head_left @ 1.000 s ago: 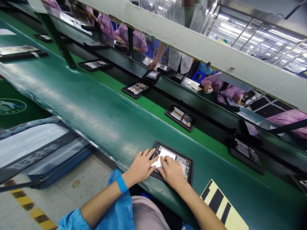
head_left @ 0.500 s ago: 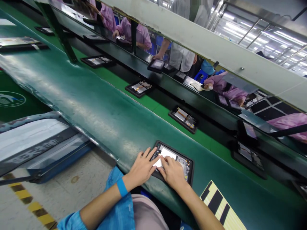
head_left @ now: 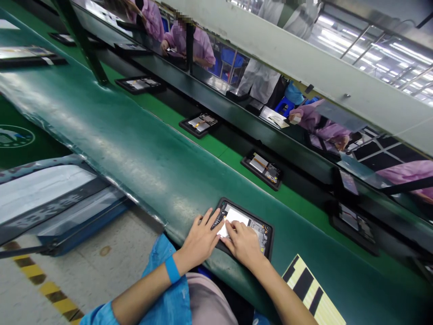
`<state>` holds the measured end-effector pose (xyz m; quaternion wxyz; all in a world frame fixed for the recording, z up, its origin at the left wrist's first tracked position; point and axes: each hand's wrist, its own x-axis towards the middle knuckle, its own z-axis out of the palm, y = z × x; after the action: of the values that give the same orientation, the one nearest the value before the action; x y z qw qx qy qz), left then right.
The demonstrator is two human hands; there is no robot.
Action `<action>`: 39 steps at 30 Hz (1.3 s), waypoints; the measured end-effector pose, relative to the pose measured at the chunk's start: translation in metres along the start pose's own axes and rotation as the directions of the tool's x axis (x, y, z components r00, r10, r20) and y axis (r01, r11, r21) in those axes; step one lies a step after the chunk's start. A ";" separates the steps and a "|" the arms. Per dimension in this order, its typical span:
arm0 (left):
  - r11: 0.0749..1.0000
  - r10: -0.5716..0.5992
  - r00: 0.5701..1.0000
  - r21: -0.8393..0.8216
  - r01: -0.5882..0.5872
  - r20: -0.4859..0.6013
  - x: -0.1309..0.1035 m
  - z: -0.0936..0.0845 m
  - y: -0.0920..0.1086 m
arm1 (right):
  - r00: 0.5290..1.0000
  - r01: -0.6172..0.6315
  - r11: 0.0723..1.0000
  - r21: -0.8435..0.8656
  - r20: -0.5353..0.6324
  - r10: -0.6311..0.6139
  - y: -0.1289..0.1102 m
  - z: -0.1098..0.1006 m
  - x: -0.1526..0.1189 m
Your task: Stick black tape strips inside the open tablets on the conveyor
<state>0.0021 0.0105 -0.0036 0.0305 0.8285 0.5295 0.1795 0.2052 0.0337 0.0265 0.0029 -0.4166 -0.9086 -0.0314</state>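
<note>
An opened tablet [head_left: 261, 230], its white battery [head_left: 238, 215] and circuit boards bare, lies in a black frame at the near edge of the green bench. My left hand [head_left: 200, 237], with a blue band round the wrist, rests over the tablet's left side, its fingers spread. My right hand [head_left: 244, 241] is on the battery's lower part, fingers bent and thumb drawn near the index finger. Whatever may be between those fingertips is too small or hidden to make out. The two hands nearly meet at the fingertips.
A yellowish card with black strips [head_left: 313, 289] lies right of my right arm. Beyond the green bench [head_left: 142, 149], a line carries several opened tablets in black frames [head_left: 262, 169]. Co-workers in pink [head_left: 199, 43] sit across. A green post [head_left: 81, 45] stands at the left.
The opened tablets on the line beyond have shifted slightly right. Across the line, a co-worker's hand and the framed tablet it held are gone from view. My hands have barely moved.
</note>
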 end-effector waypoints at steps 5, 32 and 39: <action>1.000 -0.008 1.000 0.007 0.008 0.002 0.000 -0.001 0.001 | 0.999 -0.002 1.000 0.017 0.036 0.002 0.004 -0.005 0.003; 0.999 0.049 0.998 0.003 -0.050 0.050 0.002 -0.005 -0.005 | 0.971 0.145 0.987 0.075 0.181 -0.157 0.023 -0.022 0.015; 0.998 0.041 0.998 -0.046 -0.039 0.038 0.001 -0.005 -0.006 | 0.963 0.127 0.975 0.182 0.214 -0.166 0.028 -0.027 0.015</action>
<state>-0.0041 0.0133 0.0003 0.0557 0.8414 0.5080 0.1759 0.2163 0.0616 0.0555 -0.0690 -0.3470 -0.9307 0.0926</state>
